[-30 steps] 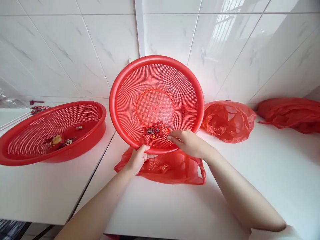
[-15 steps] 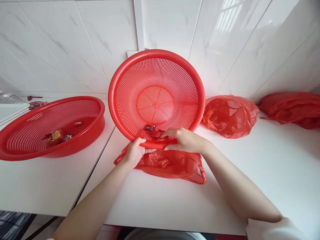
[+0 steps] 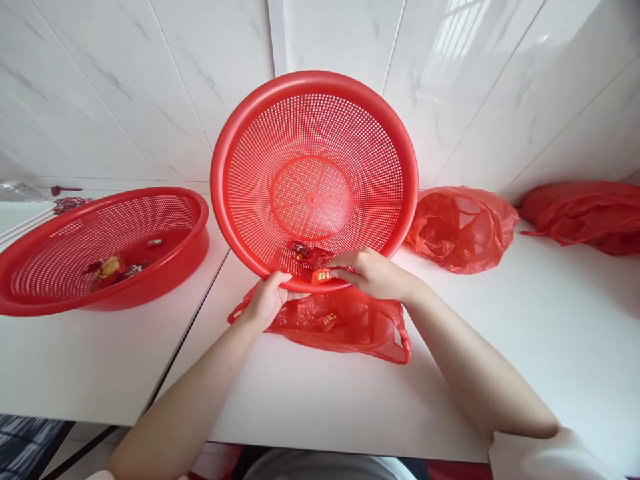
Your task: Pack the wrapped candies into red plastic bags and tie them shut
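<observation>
Two hands on one red basket (image 3: pixel 314 81), tipped up with its mouth facing the wearer. Left hand (image 3: pixel 267 303) is clamped on the basket's near rim, thumb over, fingers under, probably to hold the tilt. Right hand (image 3: pixel 373 273) has thumb and fingertips pinched on an orange packet (image 3: pixel 321 275) just inside that rim; can't tell if the packet touches the mesh. Dark packet (image 3: pixel 300 249) and red packet (image 3: pixel 320 258) lie in the basket's low side, where the tilt likely collects them within reach. Open bag (image 3: pixel 373 330) sits just below the basket on the table (image 3: pixel 325 400), likely to keep the carry short; one printed packet (image 3: pixel 326 322) shows in it. Second basket (image 3: pixel 150 287) is left of the basket, crumpled bag (image 3: pixel 460 230) right

Vs half a second ago: basket looks bigger and its top rim higher; orange packet now shows at the right fingertips; open bag and left-hand grip look about the same
</observation>
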### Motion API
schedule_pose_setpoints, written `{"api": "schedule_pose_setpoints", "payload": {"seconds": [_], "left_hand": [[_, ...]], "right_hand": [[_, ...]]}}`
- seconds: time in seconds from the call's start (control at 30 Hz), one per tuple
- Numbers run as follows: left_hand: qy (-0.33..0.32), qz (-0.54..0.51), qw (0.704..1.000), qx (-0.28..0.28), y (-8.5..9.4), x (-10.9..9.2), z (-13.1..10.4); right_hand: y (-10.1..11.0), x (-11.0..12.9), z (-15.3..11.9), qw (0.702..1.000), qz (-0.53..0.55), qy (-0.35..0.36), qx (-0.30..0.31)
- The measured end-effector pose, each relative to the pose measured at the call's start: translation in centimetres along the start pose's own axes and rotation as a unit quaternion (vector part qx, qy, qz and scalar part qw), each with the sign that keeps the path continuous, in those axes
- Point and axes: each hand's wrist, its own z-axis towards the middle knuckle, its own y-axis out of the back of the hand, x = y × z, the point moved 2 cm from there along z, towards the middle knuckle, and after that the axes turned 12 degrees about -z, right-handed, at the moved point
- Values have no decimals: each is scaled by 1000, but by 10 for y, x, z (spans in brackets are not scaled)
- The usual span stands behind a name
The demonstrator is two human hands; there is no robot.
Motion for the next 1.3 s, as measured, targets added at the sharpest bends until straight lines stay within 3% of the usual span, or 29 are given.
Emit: {"api": "schedule_pose_setpoints", "payload": {"seconds": [0.17,0.27,0.4,0.53,0.63,0.83,1.0,1.17,1.3], "left_hand": [[-9,16,1000,1,-2,-1,-2],[-19,20,1000,13,-2,-1,-4],[-9,31,999,28,1,1,-3],[-36,36,998,47,-2,5,-5],[-8,25,995,93,-7,14,-10],[12,1,993,118,-11,25,-17],[20,-51,993,100,-12,18,-12],[12,-59,995,81,-12,9,-8],[1,-52,997,62,-12,3,-6]], "right_hand": [[3,5,-1,999,39,1,17],[6,12,-5,993,96,22,63],[4,16,-8,991,49,30,120],[-4,16,-2,999,-25,14,30],[-19,14,4,999,-21,19,-40],[-48,2,12,997,-70,-5,-39],[-39,3,12,998,5,43,-54],[-26,4,11,982,113,-22,-150],[-14,7,6,966,218,-56,-131]]}}
